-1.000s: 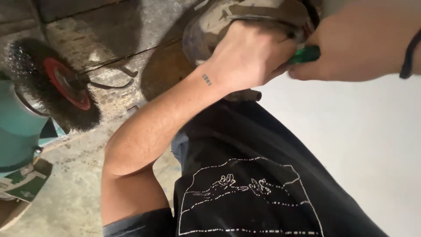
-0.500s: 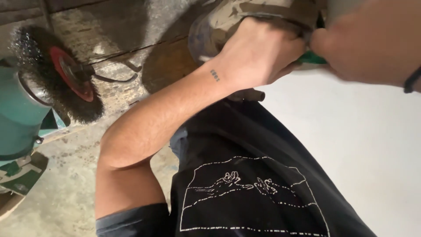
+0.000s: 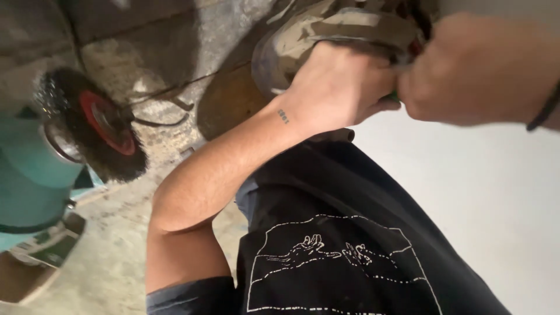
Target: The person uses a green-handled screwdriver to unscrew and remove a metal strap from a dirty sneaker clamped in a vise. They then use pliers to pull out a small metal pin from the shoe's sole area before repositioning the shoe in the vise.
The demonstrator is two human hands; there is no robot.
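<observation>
My left hand (image 3: 338, 87) reaches up from the lower left, a small tattoo on its wrist. Its fingers are curled shut against camouflage cloth (image 3: 326, 35) at the top of the view. My right hand (image 3: 478, 70) is blurred at the upper right and wears a dark wristband (image 3: 545, 108). It is closed and meets the left fingertips. Only a sliver of a small green object (image 3: 393, 97) shows between the two hands, which seem to grip it together. My black shirt with a white line drawing (image 3: 332, 256) fills the lower middle.
At the left stands a teal bench grinder (image 3: 29, 181) with a dark wire brush wheel and red hub (image 3: 102, 122). Grey concrete floor (image 3: 116, 268) lies below it, and a cable runs across it. A pale surface (image 3: 484, 204) lies to the right.
Both hands have stayed together at the top of the view. The green object shows less than before. The view has drifted slightly, so the grinder sits a little lower.
</observation>
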